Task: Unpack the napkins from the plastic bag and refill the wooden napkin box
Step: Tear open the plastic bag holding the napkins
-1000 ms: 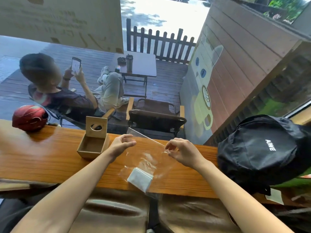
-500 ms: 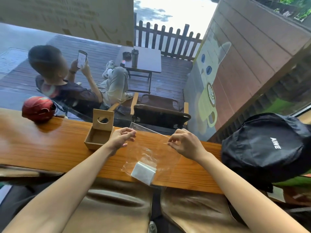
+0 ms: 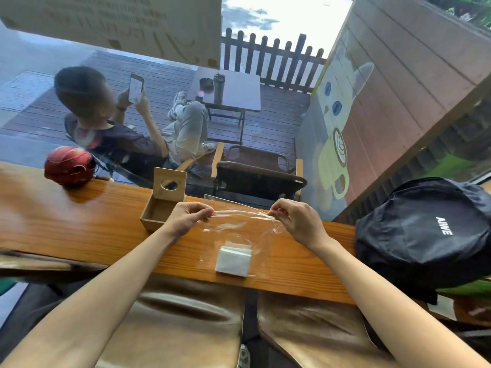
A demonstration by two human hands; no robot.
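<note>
A clear plastic bag (image 3: 236, 232) lies on the wooden counter (image 3: 79, 229), with a small stack of white napkins (image 3: 233, 261) in its near end. My left hand (image 3: 188, 217) pinches the bag's far edge on the left. My right hand (image 3: 297, 221) pinches the same edge on the right, so the plastic stretches between them. The wooden napkin box (image 3: 163, 205) stands just left of my left hand, its lid with an oval hole tipped up at the back, and its inside looks empty.
A black backpack (image 3: 430, 229) fills the counter's right end. A red helmet (image 3: 69, 166) sits at the far left by the window. Behind the glass a person sits on a deck with a phone. Brown stool cushions (image 3: 186, 322) are below the counter's near edge.
Both hands have closed on the bag's far edge and pulled it taut between them. The left hand shifted right, off the box side. The camera tilted slightly.
</note>
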